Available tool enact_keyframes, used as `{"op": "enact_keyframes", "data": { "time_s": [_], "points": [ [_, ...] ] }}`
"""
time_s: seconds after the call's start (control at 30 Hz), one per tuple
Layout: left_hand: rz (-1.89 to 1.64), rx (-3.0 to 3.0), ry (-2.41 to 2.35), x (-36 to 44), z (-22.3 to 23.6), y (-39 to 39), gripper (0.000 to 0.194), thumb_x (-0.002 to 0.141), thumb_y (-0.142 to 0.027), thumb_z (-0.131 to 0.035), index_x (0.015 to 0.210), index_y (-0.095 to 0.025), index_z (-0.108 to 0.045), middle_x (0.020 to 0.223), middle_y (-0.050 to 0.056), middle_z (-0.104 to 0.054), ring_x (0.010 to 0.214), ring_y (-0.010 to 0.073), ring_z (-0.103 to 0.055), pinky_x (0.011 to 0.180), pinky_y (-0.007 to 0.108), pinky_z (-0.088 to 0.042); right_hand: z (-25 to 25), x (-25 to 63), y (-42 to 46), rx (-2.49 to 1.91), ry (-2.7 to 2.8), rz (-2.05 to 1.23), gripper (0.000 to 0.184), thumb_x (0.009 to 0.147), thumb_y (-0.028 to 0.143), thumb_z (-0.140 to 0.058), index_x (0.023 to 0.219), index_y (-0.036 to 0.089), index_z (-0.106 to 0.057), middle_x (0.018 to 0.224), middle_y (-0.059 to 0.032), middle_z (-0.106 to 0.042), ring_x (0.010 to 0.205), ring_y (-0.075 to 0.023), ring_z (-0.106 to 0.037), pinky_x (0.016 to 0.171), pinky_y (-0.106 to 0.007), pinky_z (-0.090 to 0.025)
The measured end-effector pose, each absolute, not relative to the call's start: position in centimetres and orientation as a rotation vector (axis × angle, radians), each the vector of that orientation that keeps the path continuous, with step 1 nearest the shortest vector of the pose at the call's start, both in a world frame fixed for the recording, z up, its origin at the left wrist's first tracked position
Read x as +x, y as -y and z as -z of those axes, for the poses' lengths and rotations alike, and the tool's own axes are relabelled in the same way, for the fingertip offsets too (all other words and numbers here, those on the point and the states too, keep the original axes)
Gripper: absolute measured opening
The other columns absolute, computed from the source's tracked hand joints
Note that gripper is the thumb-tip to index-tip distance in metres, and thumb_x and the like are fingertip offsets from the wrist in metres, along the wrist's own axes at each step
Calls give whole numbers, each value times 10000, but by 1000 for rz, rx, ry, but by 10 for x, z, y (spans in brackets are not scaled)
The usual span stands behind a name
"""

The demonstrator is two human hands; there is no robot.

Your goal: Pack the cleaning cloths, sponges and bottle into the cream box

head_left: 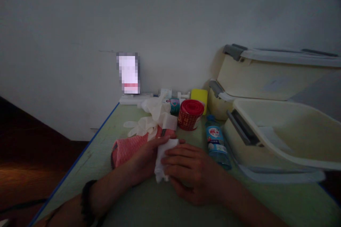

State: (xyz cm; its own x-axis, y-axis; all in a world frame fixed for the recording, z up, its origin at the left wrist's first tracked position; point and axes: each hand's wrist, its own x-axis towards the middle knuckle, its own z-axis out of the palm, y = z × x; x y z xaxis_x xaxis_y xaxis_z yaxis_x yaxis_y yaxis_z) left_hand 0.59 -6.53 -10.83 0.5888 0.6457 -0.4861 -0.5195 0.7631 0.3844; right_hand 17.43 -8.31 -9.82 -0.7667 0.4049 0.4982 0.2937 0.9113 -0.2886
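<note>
Both my hands meet over a green table (138,205) in dim light. My left hand (144,161) and my right hand (190,172) are closed together on a small folded white cloth or tissue (162,159). A pink cloth (128,149) lies just behind my left hand, touching it. A dark band sits on my left wrist (86,197).
Behind the hands lie white disposable gloves (141,126), a red roll (189,114), a yellow sponge (199,96) and a clear bottle with a blue label (217,142) on its side. Cream plastic bins with lids (279,127) fill the right. A white wall stands behind.
</note>
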Motion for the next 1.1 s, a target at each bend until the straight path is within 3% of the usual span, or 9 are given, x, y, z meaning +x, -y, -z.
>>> {"op": "enact_keyframes", "data": {
  "time_s": [0.2,0.3,0.47,0.73,0.93,1.1],
  "points": [
    [-792,412,-819,7,112,70,112,838,-191,-555,814,-112,-632,665,9,-584,594,123,-542,641,255,-402,95,179,77,-810,2204,-257,100,829,159,-521,872,181,-609,884,-43,-669,866,-163,-589,799,-340,-485],
    [-768,497,-859,8,112,71,138,827,-249,-587,773,-131,-632,674,5,-597,627,135,-559,642,255,-403,100,180,73,-1055,2079,-198,134,838,184,-531,951,183,-603,952,-71,-623,911,-197,-557,815,-385,-468],
    [-752,568,-914,11,108,73,190,839,-319,-569,767,-150,-621,637,0,-611,586,137,-556,566,240,-387,104,177,74,-1095,2136,-203,199,824,235,-568,1012,197,-620,1020,-77,-601,953,-227,-536,841,-438,-442],
    [-748,636,-944,12,108,75,207,803,-362,-607,785,-156,-630,608,-10,-588,560,125,-539,527,220,-378,99,176,77,-1005,2125,-325,198,782,249,-614,967,177,-602,976,-73,-601,928,-210,-546,812,-391,-462],
    [-729,663,-875,10,113,75,248,780,-395,-626,745,-150,-636,617,1,-597,587,133,-543,553,231,-387,103,174,75,-1055,2036,-489,111,807,136,-560,909,175,-582,923,-52,-600,872,-166,-561,776,-316,-475],
    [-644,808,-794,4,118,72,231,671,-258,-749,851,-145,-660,728,6,-647,626,118,-545,589,220,-382,101,174,74,-1111,1963,-556,60,821,135,-539,849,175,-574,869,-39,-596,811,-152,-552,722,-284,-458]
  ]
}}
